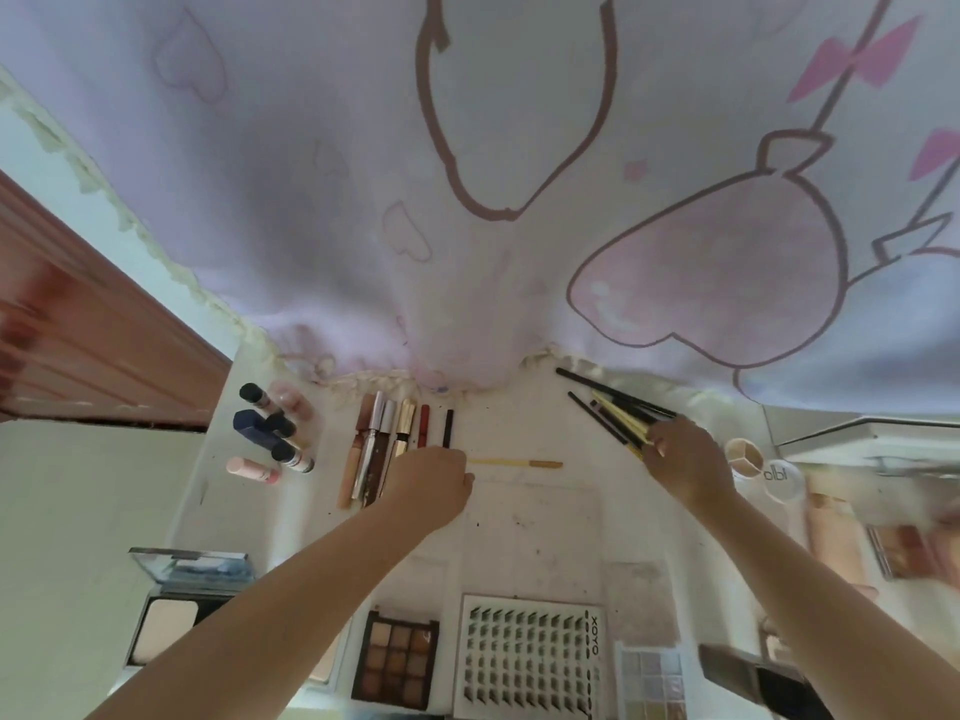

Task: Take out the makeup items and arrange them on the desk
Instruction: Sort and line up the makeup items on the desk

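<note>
My left hand (428, 483) rests closed on the white desk (535, 532), its fingertips at the thin end of a yellow pencil (519, 464) that lies flat; whether it grips the pencil I cannot tell. Left of that hand lies a row of lip glosses and pens (387, 439). My right hand (685, 459) is shut on a bundle of black and yellow makeup brushes (613, 410) that fans out toward the back. Several small bottles (272, 433) lie at the far left.
Along the front edge lie a powder compact (171, 615), a brown eyeshadow palette (397, 659), a false-lash card (530, 662) and a pastel palette (652, 683). Round compacts (779, 478) and more palettes sit on the right. A printed cloth (467, 200) hangs behind the desk.
</note>
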`<state>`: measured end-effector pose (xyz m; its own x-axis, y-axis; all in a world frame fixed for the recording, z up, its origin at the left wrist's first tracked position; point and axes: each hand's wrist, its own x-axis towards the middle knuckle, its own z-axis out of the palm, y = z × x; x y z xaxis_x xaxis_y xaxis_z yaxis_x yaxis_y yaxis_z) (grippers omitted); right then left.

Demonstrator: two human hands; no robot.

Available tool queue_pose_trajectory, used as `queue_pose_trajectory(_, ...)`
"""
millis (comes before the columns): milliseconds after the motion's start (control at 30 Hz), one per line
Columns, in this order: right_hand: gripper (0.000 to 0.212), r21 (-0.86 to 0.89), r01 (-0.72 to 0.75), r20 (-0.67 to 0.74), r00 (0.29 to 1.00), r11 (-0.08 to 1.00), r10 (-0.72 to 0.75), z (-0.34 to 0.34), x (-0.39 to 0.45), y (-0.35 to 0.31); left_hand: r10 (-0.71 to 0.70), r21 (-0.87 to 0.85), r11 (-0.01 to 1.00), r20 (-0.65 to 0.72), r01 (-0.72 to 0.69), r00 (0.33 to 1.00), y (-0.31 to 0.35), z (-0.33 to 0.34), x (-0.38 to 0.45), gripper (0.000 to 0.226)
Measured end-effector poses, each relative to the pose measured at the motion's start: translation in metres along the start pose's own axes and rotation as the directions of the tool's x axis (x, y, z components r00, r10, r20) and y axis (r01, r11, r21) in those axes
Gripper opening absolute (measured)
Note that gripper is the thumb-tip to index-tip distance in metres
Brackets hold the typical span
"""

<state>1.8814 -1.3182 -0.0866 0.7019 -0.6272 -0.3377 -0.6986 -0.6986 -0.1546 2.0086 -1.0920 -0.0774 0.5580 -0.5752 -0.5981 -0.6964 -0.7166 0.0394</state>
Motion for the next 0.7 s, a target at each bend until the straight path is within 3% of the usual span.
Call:
queue_pose_trajectory(133,0.028,-0.136,0.029,0.118,0.993,0.990,-0.013,0.011,-0.005,0.017,0.033,0.017,0.999,-0.054,-0.033,0.998,0.010,-0.007,0.000,0.037)
queue_pose_trajectory(333,0.024,-0.052,-0.027,-0.036,0.999,0.998,0.025,0.015,-0.007,0.012,0.062,-0.007,0.998,-0.201,-0.065,0.978,0.013,-0.020,-0.005,0.034)
queue_pose_trajectory(567,0.028,-0.261,-0.008,0.055,0.998,0.965,0.023,0.019,-0.012,0.020,0.107,-0.045,0.991,-0.304,-0.126,0.947,0.015,-0.010,-0.003,0.043)
queue_pose_trajectory(700,0.031,-0.215,-0.002,0.079,0.997,0.977,0.019,0.014,-0.011,0.020,0.144,-0.071,0.983,-0.278,-0.170,0.950,0.020,-0.008,-0.004,0.050)
